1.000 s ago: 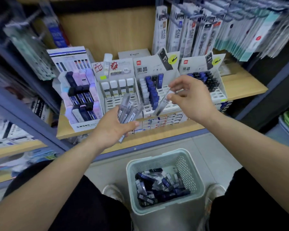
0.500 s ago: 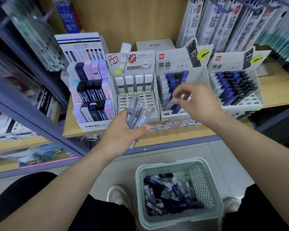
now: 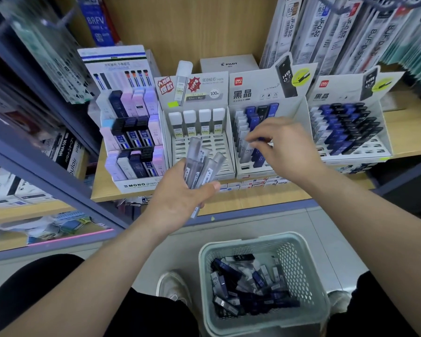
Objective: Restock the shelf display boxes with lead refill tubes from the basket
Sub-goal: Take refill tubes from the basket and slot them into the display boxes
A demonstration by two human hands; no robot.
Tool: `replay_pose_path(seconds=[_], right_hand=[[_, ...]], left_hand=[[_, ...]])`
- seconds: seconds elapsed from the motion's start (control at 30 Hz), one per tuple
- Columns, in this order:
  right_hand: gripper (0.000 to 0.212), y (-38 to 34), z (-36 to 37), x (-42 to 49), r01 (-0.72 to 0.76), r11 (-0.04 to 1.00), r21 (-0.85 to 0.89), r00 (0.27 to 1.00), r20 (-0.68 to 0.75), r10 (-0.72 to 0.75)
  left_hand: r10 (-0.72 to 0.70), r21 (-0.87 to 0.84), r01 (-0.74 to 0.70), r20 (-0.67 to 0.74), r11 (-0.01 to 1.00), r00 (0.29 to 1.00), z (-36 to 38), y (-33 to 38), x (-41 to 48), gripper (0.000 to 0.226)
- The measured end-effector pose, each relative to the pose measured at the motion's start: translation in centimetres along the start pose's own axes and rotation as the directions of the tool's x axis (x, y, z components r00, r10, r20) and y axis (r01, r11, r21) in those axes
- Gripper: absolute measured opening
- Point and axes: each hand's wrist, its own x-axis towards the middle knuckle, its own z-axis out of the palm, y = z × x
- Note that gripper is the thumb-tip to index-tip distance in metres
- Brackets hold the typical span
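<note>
Wooden shelf (image 3: 253,200) ran across the upper half of the view, with grey floor tiles below it. Four display boxes stood side by side on it.

- 10 o'clock: MONO box (image 3: 141,186), printed "MONO graph"; tiers of pastel and dark cases, several marked "0.5 HB".
- 12 o'clock: white box (image 3: 204,86) with a red "TOP" burst and a "100" roundel. Four white-capped tubes stood in its back row, each tagged "100", with a slotted grid showing in front of them.
- 1 o'clock: deli box (image 3: 253,93), headed "黑晶", with "HB 0.7" on its cut-out tube. Grey, blue and black tubes stood in columns.
- 2 o'clock: second deli box (image 3: 336,93), same heading, packed with blue and black "HB" tubes.
- Grey PILOT carton (image 3: 229,63) stood behind the row.
- Hanging packs (image 3: 289,23) at 1 o'clock read "JF-0.5" and "BUF-0.5".
- Blue pack (image 3: 95,20) at 11 o'clock read "BRFV".

Left hand (image 3: 180,195), at centre, gripped a fan of clear grey lead refill tubes (image 3: 199,164) with barcode stickers on their sides. Long axes were near upright, caps toward 12 to 1 o'clock, and one lower end poked out under the palm toward 6.

Right hand (image 3: 287,147) was over the deli box, apart from the left. Its fingers (image 3: 255,137) curled down among the standing tubes; whether they pinched one could not be told.

Basket (image 3: 299,254) sat on the floor at 5 o'clock. It held a heap of tubes (image 3: 243,288), dark blue, black and grey, lying at all angles, some marked "HB".
</note>
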Motion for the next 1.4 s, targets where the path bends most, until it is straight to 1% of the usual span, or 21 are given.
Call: replay_pose_path(seconds=[0.1,0.23,0.3,0.33,0.37,0.43,0.5,0.57,0.63,0.73,0.87,0.97,1.07,1.13,1.17,1.23,1.3,1.4], right_hand=[[0.015,-0.1,0.7,-0.4,-0.006,0.999,-0.032,1.000,0.006,0.006],[0.016,-0.8,0.4,-0.5,-0.050,0.998,-0.041,0.999,-0.001,0.050],[0.020,-1.8,-0.1,-0.5,-0.066,0.997,0.037,0.998,-0.005,0.066],[0.021,-2.5,-0.5,-0.6,-0.085,0.989,0.121,0.996,0.015,0.084],[0.023,-3.3,-0.8,-0.8,-0.122,0.967,0.222,0.992,0.060,0.111],[0.025,-4.8,-1.2,-1.2,-0.228,0.880,0.416,0.966,0.213,0.150],[0.025,-5.6,-1.2,-1.8,-0.302,0.801,0.517,0.930,0.344,0.129],[0.022,-5.8,-1.2,-2.2,-0.336,0.750,0.570,0.917,0.378,0.123],[0.019,-5.3,-1.5,-2.2,-0.376,0.690,0.619,0.912,0.377,0.158],[0.016,-4.6,-2.0,-2.3,-0.443,0.598,0.668,0.891,0.401,0.213],[0.018,-4.3,-2.3,-2.9,-0.426,0.609,0.670,0.899,0.389,0.201],[0.020,-4.1,-2.5,-3.1,-0.415,0.644,0.643,0.902,0.385,0.197],[0.006,-4.3,-2.6,-3.6,-0.407,0.677,0.613,0.894,0.419,0.158],[0.007,-4.8,-2.3,-4.0,-0.401,0.698,0.594,0.885,0.448,0.128],[0.009,-5.0,-2.1,-4.1,-0.416,0.689,0.593,0.874,0.470,0.123],[0.025,-5.6,-1.7,-4.4,-0.461,0.657,0.596,0.844,0.524,0.117],[0.041,-6.1,-1.6,-4.6,-0.478,0.640,0.601,0.817,0.571,0.074],[0.060,-5.9,-2.0,-4.5,-0.463,0.661,0.590,0.808,0.587,0.042]], left_hand=[[-0.001,-0.015,0.001,-0.002,1.000,1.000,0.1,0.1,-0.2,0.025],[0.007,-0.030,-0.007,-0.007,1.000,1.000,0.2,0.2,-0.4,0.024],[0.013,-0.044,-0.013,0.000,0.999,1.000,0.2,0.2,-0.4,0.024],[0.019,-0.057,-0.018,0.005,0.998,1.000,0.3,0.2,-0.4,0.024],[0.025,-0.071,-0.024,0.012,0.997,1.000,0.3,0.3,-0.4,0.023],[0.039,-0.090,-0.037,0.024,0.995,0.999,0.4,0.4,-0.4,0.021],[0.052,-0.103,-0.048,0.040,0.994,0.998,0.5,0.6,-0.4,0.019],[0.059,-0.116,-0.052,0.061,0.992,0.996,0.6,0.7,-0.4,0.019],[0.051,-0.132,-0.043,0.056,0.990,0.997,0.7,0.8,-0.4,0.019],[0.026,-0.141,-0.028,-0.019,0.990,0.999,0.4,0.5,0.2,0.019],[-0.012,-0.146,-0.004,-0.106,0.989,0.994,0.0,0.0,0.8,0.025],[-0.008,-0.155,-0.008,-0.104,0.988,0.995,0.1,0.2,0.8,0.026],[0.026,-0.144,-0.042,-0.115,0.989,0.993,0.3,0.5,0.8,0.025],[0.048,-0.135,-0.063,-0.114,0.989,0.992,0.4,0.8,0.7,0.025],[0.061,-0.132,-0.076,-0.110,0.988,0.992,0.5,0.9,0.6,0.023],[0.081,-0.133,-0.093,-0.098,0.987,0.992,0.8,1.0,0.5,0.018],[0.093,-0.134,-0.104,-0.087,0.985,0.992,1.0,1.1,0.4,0.019],[0.070,-0.131,-0.084,-0.110,0.988,0.991,0.7,1.0,0.4,0.021]])
